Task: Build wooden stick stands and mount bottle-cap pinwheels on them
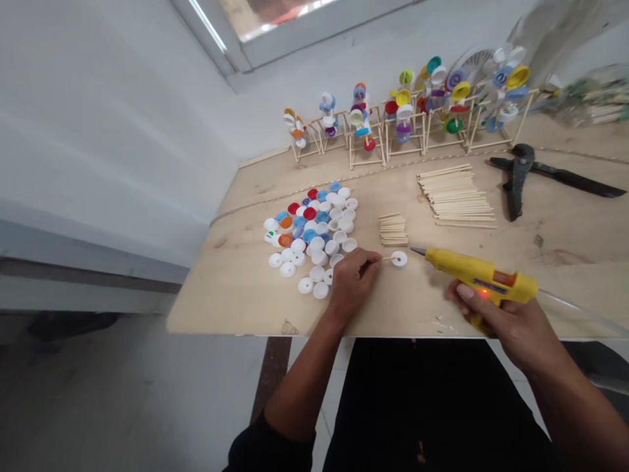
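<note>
Enclosing room: pale grey wall (pixel 98 131) to the left of the plywood board, a window frame (pixel 275 19) above its far edge, and grey floor (pixel 122 393) below its left side.
Surface: the plywood board (pixel 236 275) is light and unpainted, with glue specks near its front edge.
Models: a row of stick frames (pixel 407 111) carrying coloured caps stands along the board's far edge.
Cap pile (pixel 314 229): mostly white caps, with some blue, red and orange, lie loose on the left half of the board.
Long sticks (pixel 459 196): stacked flat on the right half of the board, behind the centre.
Black cutter (pixel 521 174): lies at the far right of the board.
Left hand (pixel 351 282): the forearm comes over the board's front edge. The hand rests knuckles up at the near edge of the cap pile, thumb and fingertips pinching a thin stick (pixel 386 259).
Right hand (pixel 506 314): at the board's front right, with the fingers wrapped round the grip of a yellow glue gun (pixel 476 272) and the thumb laid along its side.
Glue gun: held level just above the board, with an orange light lit. Its nozzle points left and stops a little short of the cap.
Short sticks (pixel 393 229): a small bundle at the middle of the board.
White cap (pixel 399 259): lies flat at the centre front of the board and meets the far end of the thin stick.
</note>
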### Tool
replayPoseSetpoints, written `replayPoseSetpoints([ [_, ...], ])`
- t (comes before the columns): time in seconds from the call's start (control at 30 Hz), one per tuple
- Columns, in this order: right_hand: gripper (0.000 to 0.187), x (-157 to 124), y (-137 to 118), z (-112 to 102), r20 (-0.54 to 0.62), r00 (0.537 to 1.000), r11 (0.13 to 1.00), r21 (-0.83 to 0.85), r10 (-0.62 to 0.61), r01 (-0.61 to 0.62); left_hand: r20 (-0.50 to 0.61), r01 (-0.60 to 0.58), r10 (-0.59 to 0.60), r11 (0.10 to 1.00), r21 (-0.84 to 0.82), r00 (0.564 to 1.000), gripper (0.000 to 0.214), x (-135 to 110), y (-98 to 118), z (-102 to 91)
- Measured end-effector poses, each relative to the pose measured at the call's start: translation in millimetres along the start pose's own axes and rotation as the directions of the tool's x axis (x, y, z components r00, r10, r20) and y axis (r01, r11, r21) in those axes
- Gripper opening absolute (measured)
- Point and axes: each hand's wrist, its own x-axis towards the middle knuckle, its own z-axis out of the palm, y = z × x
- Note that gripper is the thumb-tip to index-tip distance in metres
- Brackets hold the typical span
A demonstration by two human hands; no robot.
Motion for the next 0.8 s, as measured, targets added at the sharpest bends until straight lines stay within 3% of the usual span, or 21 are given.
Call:
replayPoseSetpoints([
  [0.8,0.039,-0.4,-4.9,0.7,-0.013,1.000,1.000,0.016,0.018,-0.017,0.017,-0.019,0.019,1.000,0.015,1.000,0.011,1.6,-1.5,0.1],
])
